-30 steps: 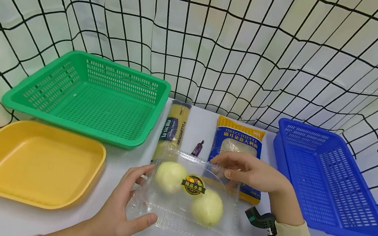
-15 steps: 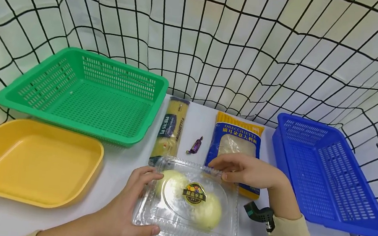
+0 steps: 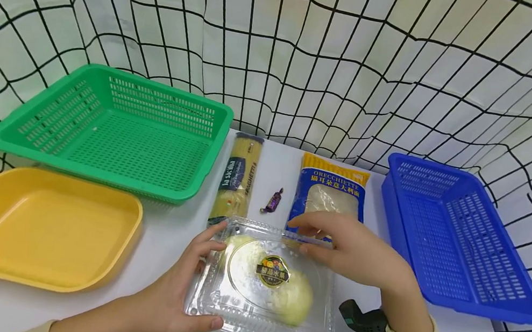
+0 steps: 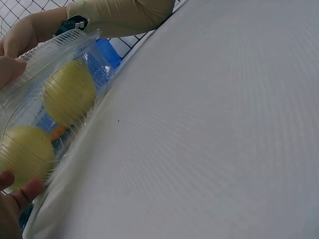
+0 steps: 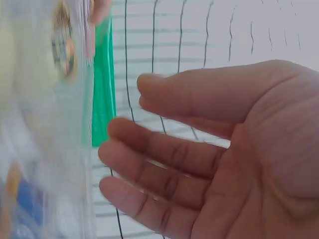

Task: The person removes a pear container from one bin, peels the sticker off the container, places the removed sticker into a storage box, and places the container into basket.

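A clear plastic clamshell box [image 3: 254,324] with a round fruit label on its lid lies on the white table, holding two round pale yellow-green fruits [image 4: 70,92]. My left hand [image 3: 171,297] grips its left side, thumb at the front corner and fingers along the far left edge. Over the box's back right corner is my right hand [image 3: 354,251]. Its fingers [image 5: 149,154] are relaxed and spread, with a gap to the box in the right wrist view, and hold nothing. Just behind it lies a blue and yellow orecchiette bag [image 3: 331,194], partly hidden by the hand.
A spaghetti pack [image 3: 237,179] and a purple wrapped candy [image 3: 272,201] lie behind the box. On the left are a green basket [image 3: 151,148] and a yellow tub [image 3: 59,231]; a blue basket [image 3: 462,246] stands on the right. Black wire mesh [image 3: 278,53] encloses the back.
The clamshell box has come down flatter, its back edge moving off the spaghetti pack in view. My right hand has loosened from its back edge; my left hand keeps hold of the left side.
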A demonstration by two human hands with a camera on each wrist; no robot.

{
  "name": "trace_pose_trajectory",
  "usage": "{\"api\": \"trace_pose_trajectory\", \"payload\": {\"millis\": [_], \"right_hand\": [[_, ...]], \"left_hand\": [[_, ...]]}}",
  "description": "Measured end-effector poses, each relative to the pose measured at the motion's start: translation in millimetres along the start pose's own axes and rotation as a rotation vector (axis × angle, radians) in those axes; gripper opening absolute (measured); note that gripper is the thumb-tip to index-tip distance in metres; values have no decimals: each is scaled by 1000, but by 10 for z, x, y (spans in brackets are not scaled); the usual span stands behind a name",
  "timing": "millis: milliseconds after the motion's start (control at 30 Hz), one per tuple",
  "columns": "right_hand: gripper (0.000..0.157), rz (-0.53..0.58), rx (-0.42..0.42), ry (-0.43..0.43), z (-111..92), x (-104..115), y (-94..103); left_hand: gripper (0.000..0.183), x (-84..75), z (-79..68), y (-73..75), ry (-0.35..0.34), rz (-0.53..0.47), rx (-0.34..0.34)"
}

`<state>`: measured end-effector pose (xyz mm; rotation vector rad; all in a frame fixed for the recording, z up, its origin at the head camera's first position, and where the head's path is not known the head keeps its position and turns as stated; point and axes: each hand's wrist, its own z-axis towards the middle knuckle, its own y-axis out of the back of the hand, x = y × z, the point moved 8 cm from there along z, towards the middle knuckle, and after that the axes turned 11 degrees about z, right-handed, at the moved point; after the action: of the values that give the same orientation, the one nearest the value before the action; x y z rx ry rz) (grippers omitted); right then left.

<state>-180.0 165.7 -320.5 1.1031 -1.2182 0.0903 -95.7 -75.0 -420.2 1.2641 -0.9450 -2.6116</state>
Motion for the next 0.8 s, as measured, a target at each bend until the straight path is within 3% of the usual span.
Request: {"api": "trace_pose_trajectory", "payload": {"millis": [167, 400, 633, 800], "right_hand": [[34, -62, 50, 91, 53, 250, -220], [32, -128, 130, 93, 159, 250, -448], [33, -123, 155, 83, 174, 249, -502], [23, -148, 146, 126, 172, 268, -487]], "left_hand": [[104, 9, -3, -4, -11, -18, -3], [105, 25, -8, -5, -7, -24, 7], [105, 31, -20, 8, -19, -24, 5], [105, 42, -4, -19, -8, -44, 17]]}}
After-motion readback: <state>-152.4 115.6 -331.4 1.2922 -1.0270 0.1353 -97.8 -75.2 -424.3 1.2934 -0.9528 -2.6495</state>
